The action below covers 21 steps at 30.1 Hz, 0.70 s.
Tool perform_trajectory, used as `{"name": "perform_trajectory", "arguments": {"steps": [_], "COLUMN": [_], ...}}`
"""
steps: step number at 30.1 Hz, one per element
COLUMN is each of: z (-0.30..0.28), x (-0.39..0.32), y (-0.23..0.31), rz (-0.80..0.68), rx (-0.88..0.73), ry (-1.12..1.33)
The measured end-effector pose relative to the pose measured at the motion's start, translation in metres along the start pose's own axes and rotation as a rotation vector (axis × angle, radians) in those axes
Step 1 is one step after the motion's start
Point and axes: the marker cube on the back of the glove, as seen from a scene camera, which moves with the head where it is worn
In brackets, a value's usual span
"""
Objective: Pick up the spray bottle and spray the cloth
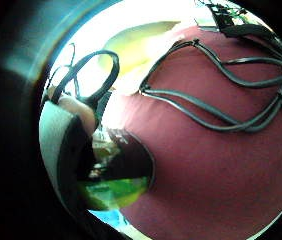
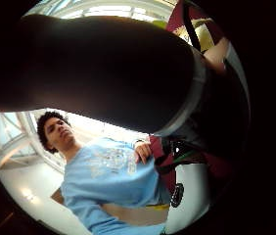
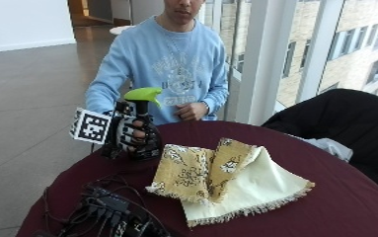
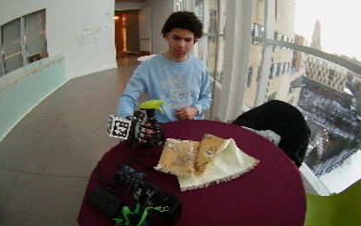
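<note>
In the outside view, the spray bottle is held upright in the gloved right hand, whose fingers are wrapped round the dark body of the bottle. The green spray head is seen above the hand, its nozzle turned toward the cloth. This is judged to be the aiming posture required before the trigger is worked. The cloth is laid partly folded on the maroon table, just beside the hand, so that its patterned yellow face and cream underside are both exposed to the nozzle. The bare hand is kept back against the person's body, apart from the work.

In the wide outside view, the same arrangement is confirmed: the bottle is gripped near the table edge closest to the person, and the cloth is placed near the table's middle.

In the thumb side palm view, a large dark rounded shape is pressed close to the camera; it is probably the bottle body, though this cannot be settled from that view.

In the little finger side palm view, the table covering and a pale part of the cloth are shown beneath the hand.
</note>
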Motion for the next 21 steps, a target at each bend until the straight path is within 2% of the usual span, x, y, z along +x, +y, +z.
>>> {"name": "perform_trajectory", "arguments": {"steps": [5, 13, 16, 21], "z": [-0.003, -0.037, -0.054, -0.072], "x": [-0.003, -0.032, -0.048, -0.068], "y": [0.005, -0.03, -0.045, -0.078], "rz": [0.032, 0.101, 0.091, 0.17], "rx": [-0.024, 0.086, 0.026, -0.011], "ry": [0.018, 0.192, 0.278, 0.469]}}
